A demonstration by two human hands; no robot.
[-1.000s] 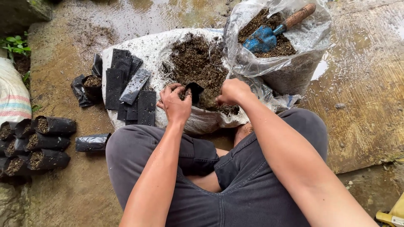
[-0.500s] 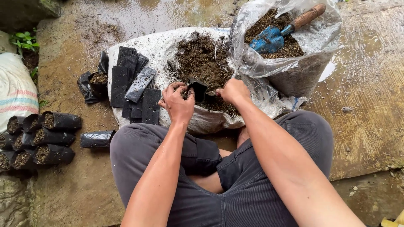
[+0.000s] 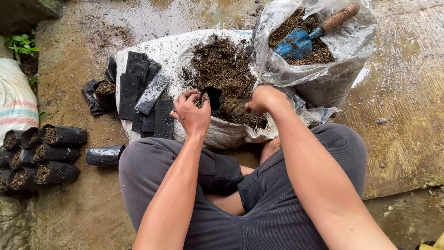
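Note:
My left hand (image 3: 190, 112) holds a small black plastic grow bag (image 3: 212, 96) open at its mouth, over a white sack spread on the ground (image 3: 172, 53). A heap of dark brown soil mix (image 3: 223, 69) lies on that sack. My right hand (image 3: 264, 98) is closed around a clump of soil (image 3: 234, 106) right beside the bag's mouth. I sit cross-legged in grey trousers behind the sack.
Flat empty black bags (image 3: 144, 96) lie stacked on the sack's left part. Several filled black bags (image 3: 44, 157) lie at the left. A clear plastic bag of soil (image 3: 314, 51) holds a blue trowel (image 3: 309, 33). A striped sack (image 3: 14, 102) sits far left. The concrete is wet.
My right hand has drawn a clump of soil from the heap toward the bag's mouth. My left hand keeps hold of the bag.

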